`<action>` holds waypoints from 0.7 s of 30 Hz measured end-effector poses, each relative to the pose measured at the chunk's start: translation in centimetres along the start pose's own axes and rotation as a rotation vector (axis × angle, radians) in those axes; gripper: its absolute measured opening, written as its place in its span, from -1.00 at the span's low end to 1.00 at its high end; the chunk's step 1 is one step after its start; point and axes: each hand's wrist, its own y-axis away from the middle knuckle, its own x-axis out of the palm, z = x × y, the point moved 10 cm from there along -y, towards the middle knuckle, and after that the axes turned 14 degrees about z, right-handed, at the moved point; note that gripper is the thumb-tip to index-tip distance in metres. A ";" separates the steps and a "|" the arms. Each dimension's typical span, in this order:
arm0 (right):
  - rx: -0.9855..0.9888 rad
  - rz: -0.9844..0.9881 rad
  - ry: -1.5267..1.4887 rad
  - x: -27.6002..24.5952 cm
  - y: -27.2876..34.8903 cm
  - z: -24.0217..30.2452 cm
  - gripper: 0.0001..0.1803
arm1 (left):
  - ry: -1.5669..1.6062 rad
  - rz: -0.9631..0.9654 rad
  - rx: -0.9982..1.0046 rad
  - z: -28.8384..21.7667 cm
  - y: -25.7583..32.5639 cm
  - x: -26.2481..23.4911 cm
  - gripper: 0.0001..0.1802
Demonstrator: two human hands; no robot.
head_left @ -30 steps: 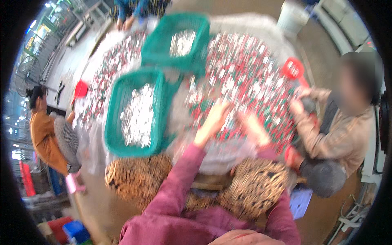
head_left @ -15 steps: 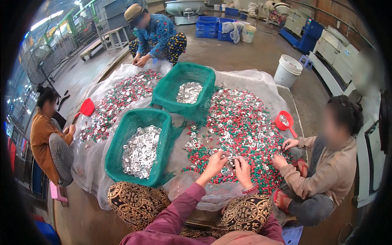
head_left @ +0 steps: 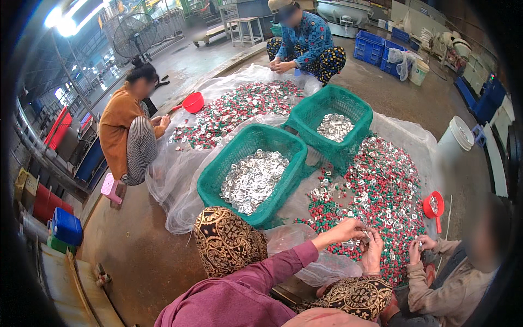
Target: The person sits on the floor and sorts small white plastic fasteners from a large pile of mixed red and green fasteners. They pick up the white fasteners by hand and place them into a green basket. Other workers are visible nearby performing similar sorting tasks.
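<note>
My left hand (head_left: pixel 347 231) and my right hand (head_left: pixel 372 253) meet above the near side of a heap of red and green pellets (head_left: pixel 381 210) mixed with silvery metal pieces. Fingertips of both are pinched around a small silvery metal piece (head_left: pixel 366 237), partly hidden by the fingers. Close by on the left is a green mesh-lined basket (head_left: pixel 297 143) holding many loose silvery pieces (head_left: pixel 254 181) with openings in them, like small buckles. Behind it, a second green basket (head_left: pixel 359 101) holds fewer of these pieces (head_left: pixel 335 127).
A co-worker's hands (head_left: pixel 418 248) are at the heap's right edge, near a red scoop (head_left: pixel 434 205). Two other people crouch around a farther heap (head_left: pixel 239 111) with another red scoop (head_left: pixel 193 102). White sheeting (head_left: pixel 182 188) lies beneath. A white bucket (head_left: pixel 456 136) stands right.
The view has turned left, so the scene sits farther right. My hands have come together, with the right hand turned up. The right-hand co-worker's hands have drawn together.
</note>
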 end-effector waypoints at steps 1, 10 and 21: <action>0.033 -0.002 -0.066 0.7 -0.1 -0.9 -0.86 | -0.066 -0.080 -0.002 1.0 0.6 -0.7 -0.72; 0.092 -0.007 -0.543 -4.1 -0.3 -4.1 -0.83 | -0.042 -0.319 0.276 -4.3 1.4 -3.0 -0.81; 0.084 0.154 -0.266 0.8 -0.8 0.6 -0.79 | -0.252 -0.303 0.117 -3.2 0.9 -2.1 -0.77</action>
